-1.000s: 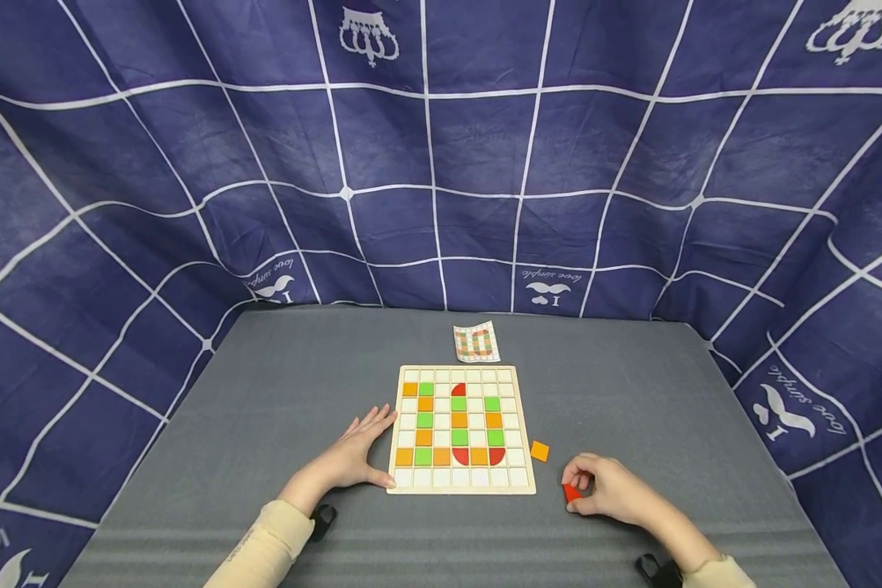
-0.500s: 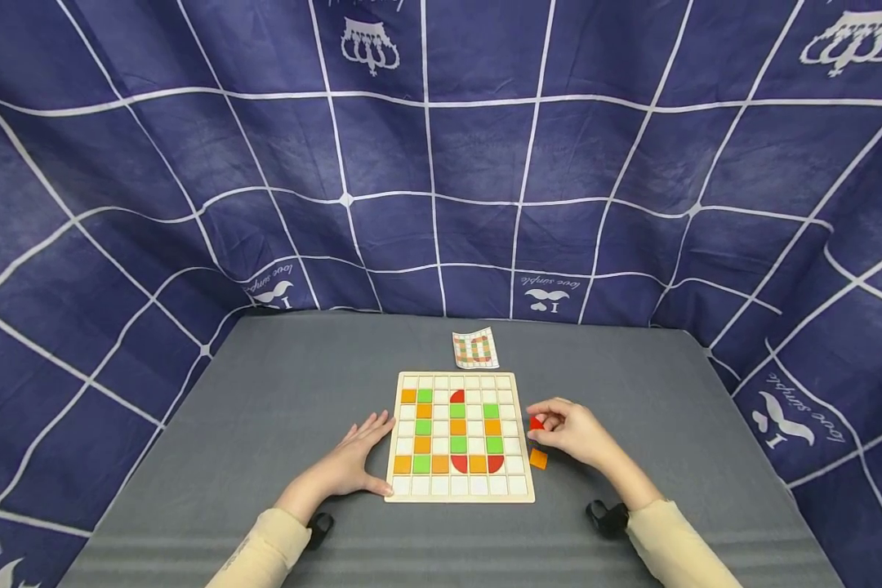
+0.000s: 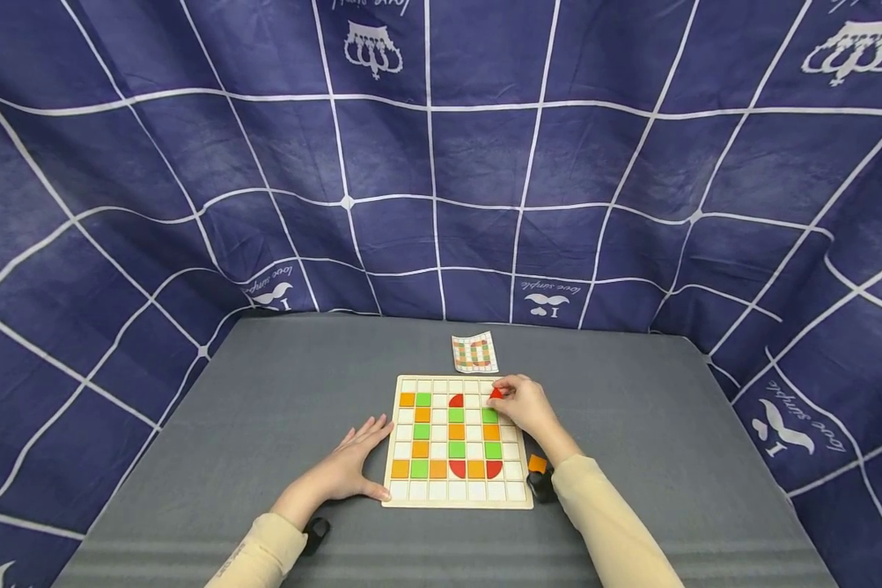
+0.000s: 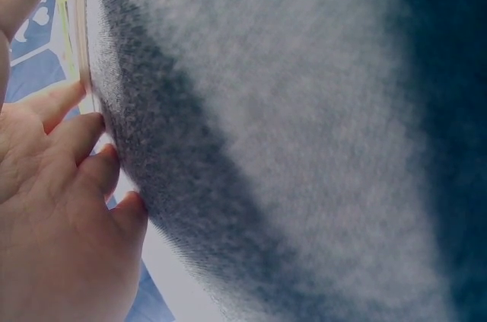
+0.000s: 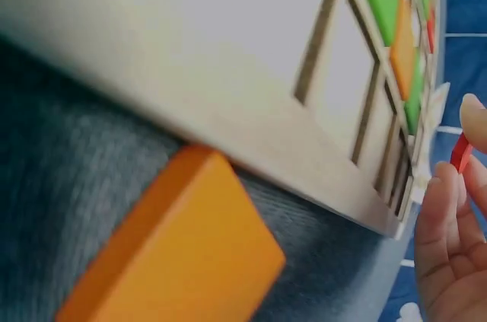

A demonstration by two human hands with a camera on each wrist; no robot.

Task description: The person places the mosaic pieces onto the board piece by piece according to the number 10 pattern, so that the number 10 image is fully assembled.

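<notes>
A pale wooden grid board [image 3: 457, 500] lies on the grey table, several of its cells filled with orange, green and red tiles. My right hand [image 3: 527, 407] pinches a red tile [image 3: 496, 394] over the board's upper right part, just beyond a green tile [image 3: 490, 415]. In the right wrist view, the red tile [image 5: 460, 153] shows between thumb and fingers. My left hand [image 3: 344, 472] rests spread at the board's left edge, its thumb and fingertips touching the rim. The left wrist view shows those fingers [image 4: 80, 135] along the edge.
A loose orange tile [image 3: 537, 464] lies on the table beside the board's right edge, close to the right wrist's black strap. Behind the board is a small printed pattern card [image 3: 474, 353]. A blue curtain [image 3: 478, 163] with white lines surrounds the table.
My right hand has carried the red tile from the table at the right, leftward and away from me, to over the board's upper right. My left hand has stayed at the left edge.
</notes>
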